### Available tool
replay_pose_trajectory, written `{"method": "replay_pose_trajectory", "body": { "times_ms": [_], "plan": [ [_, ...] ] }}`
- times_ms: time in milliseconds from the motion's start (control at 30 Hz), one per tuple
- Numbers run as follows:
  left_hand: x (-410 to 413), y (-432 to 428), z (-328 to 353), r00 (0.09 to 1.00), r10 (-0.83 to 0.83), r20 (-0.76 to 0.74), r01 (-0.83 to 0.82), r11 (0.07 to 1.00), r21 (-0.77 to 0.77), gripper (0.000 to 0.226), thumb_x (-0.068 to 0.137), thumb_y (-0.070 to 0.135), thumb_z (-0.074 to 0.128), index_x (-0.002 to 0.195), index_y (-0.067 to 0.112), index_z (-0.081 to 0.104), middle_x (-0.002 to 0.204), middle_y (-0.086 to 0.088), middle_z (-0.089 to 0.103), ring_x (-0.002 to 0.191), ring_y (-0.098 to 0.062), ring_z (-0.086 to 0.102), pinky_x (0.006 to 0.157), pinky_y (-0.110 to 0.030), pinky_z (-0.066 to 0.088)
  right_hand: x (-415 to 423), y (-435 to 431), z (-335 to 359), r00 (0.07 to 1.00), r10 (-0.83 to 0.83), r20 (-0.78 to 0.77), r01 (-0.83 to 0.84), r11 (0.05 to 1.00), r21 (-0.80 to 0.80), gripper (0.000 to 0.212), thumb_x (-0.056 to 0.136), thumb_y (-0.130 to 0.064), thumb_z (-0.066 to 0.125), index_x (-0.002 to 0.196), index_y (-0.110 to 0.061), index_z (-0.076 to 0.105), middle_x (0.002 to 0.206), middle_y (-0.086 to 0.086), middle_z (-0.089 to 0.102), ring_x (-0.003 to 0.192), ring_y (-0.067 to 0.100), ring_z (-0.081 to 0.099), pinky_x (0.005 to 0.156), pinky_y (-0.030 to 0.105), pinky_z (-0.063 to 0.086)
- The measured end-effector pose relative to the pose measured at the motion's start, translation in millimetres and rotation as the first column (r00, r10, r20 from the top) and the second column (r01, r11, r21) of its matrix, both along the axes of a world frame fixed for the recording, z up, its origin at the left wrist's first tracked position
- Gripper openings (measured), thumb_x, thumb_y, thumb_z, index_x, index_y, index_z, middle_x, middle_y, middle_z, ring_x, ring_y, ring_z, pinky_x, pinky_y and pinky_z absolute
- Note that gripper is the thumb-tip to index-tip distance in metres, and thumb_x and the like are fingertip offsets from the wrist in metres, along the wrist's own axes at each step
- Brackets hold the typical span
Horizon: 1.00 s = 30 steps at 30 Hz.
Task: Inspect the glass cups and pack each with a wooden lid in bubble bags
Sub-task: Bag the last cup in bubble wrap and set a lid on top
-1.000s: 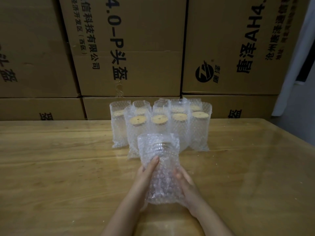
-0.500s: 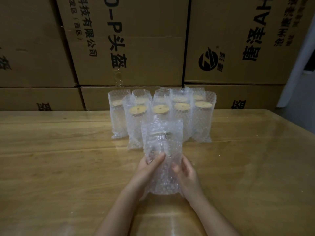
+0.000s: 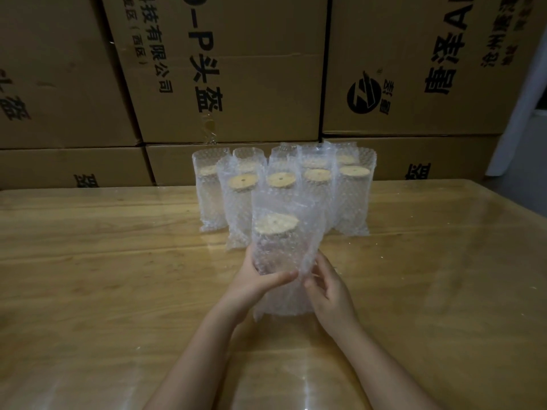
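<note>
A glass cup in a bubble bag stands upright on the table in front of me, its wooden lid showing through the open top of the bag. My left hand grips the bagged cup from the left, thumb across its front. My right hand pinches the loose right edge of the bag low down. Behind it stand several packed cups in bubble bags, each with a wooden lid on top, grouped in two rows.
The wooden table has a glossy cover and stretches wide on both sides. Stacked cardboard boxes with printed characters form a wall along its far edge. A pale doorway strip lies at the far right.
The bagged cup has been tipped upright, so its wooden lid now faces up. My left thumb has moved across the front and my right hand has shifted to the bag's loose edge.
</note>
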<state>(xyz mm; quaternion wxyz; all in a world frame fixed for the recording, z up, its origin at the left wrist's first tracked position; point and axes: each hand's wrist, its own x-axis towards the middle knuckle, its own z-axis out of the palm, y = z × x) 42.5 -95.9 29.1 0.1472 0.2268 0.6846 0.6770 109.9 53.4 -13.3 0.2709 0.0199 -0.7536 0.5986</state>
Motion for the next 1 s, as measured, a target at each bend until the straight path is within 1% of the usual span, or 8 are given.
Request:
{"method": "replay_pose_trajectory", "body": {
  "times_ms": [67,133,200,267,367,633,867,1000],
  "plan": [
    [1.8,-1.5,0.6,0.999,0.041,-0.034,-0.042,0.999,-0.034,0.107,0.042,0.043,0.091,0.135,0.036,0.038,0.127,0.009,0.060,0.112,-0.003,0.060,0.089,-0.023,0.051,-2.1,3.2,-3.5,0.999,-0.050,0.006,0.051,0.998,-0.038,0.036,0.092,-0.031,0.056,0.127,-0.040,0.049,0.113,-0.012,0.065,0.101,0.003,0.064,0.080,0.018,0.052],
    [1.4,-6.0,3.1,0.991,0.103,-0.088,-0.109,0.992,-0.070,0.096,0.041,0.047,0.088,0.123,0.051,0.037,0.130,0.011,0.055,0.114,-0.001,0.057,0.090,-0.023,0.050,-5.6,7.3,-6.1,0.996,-0.087,0.014,0.088,0.988,-0.123,0.037,0.094,-0.020,0.056,0.124,-0.041,0.048,0.120,-0.015,0.061,0.099,0.007,0.065,0.082,0.023,0.053],
    [-2.5,-14.8,6.6,0.971,0.189,-0.147,-0.208,0.970,-0.125,0.090,0.041,0.052,0.086,0.115,0.057,0.036,0.137,0.006,0.047,0.124,-0.011,0.049,0.103,-0.038,0.045,-8.2,10.4,-5.1,0.994,-0.105,0.024,0.107,0.959,-0.264,0.038,0.096,-0.010,0.052,0.117,-0.040,0.049,0.127,-0.011,0.055,0.101,0.015,0.065,0.085,0.031,0.054],
    [-10.1,-28.0,8.4,0.954,0.251,-0.165,-0.274,0.952,-0.137,0.099,0.042,0.052,0.088,0.125,0.052,0.034,0.141,0.003,0.044,0.128,-0.018,0.045,0.107,-0.048,0.040,-9.5,12.7,-1.7,0.992,-0.120,0.040,0.126,0.910,-0.395,0.032,0.097,-0.006,0.047,0.113,-0.035,0.051,0.121,-0.006,0.055,0.089,0.014,0.067,0.072,0.024,0.056],
    [-23.0,-51.3,13.5,0.929,0.340,-0.147,-0.358,0.926,-0.122,0.117,0.043,0.049,0.091,0.142,0.033,0.031,0.142,0.001,0.048,0.128,-0.021,0.048,0.107,-0.050,0.040,-12.2,17.6,-0.9,0.986,-0.148,0.078,0.167,0.857,-0.487,0.025,0.099,-0.006,0.043,0.118,-0.021,0.049,0.112,-0.002,0.056,0.080,0.015,0.065,0.060,0.020,0.055],
    [-73.8,-93.7,21.6,0.856,0.495,-0.147,-0.512,0.852,-0.111,0.097,0.065,0.030,0.086,0.144,0.014,0.031,0.137,-0.007,0.051,0.123,-0.025,0.052,0.104,-0.046,0.044,-16.4,17.9,-4.4,0.976,-0.161,0.144,0.210,0.858,-0.469,0.017,0.098,-0.007,0.046,0.105,-0.021,0.052,0.101,0.005,0.062,0.073,0.018,0.064,0.053,0.017,0.053],
    [-111.3,-86.5,20.1,0.841,0.516,-0.164,-0.537,0.832,-0.139,0.117,0.056,0.044,0.087,0.147,0.017,0.019,0.146,-0.010,0.041,0.128,-0.028,0.047,0.105,-0.049,0.041,-17.5,18.6,-3.5,0.971,-0.184,0.149,0.234,0.845,-0.481,0.020,0.096,-0.005,0.050,0.097,-0.024,0.055,0.099,0.009,0.061,0.070,0.019,0.063,0.051,0.018,0.053],
    [-126.9,-79.5,16.5,0.834,0.515,-0.200,-0.540,0.835,-0.104,0.108,0.062,0.035,0.088,0.145,0.019,0.020,0.141,-0.005,0.044,0.124,-0.024,0.050,0.097,-0.038,0.045,-19.0,19.1,-5.0,0.970,-0.189,0.152,0.239,0.848,-0.473,0.019,0.096,-0.006,0.050,0.098,-0.024,0.056,0.101,0.008,0.062,0.073,0.020,0.064,0.053,0.019,0.053]
  ]
}}
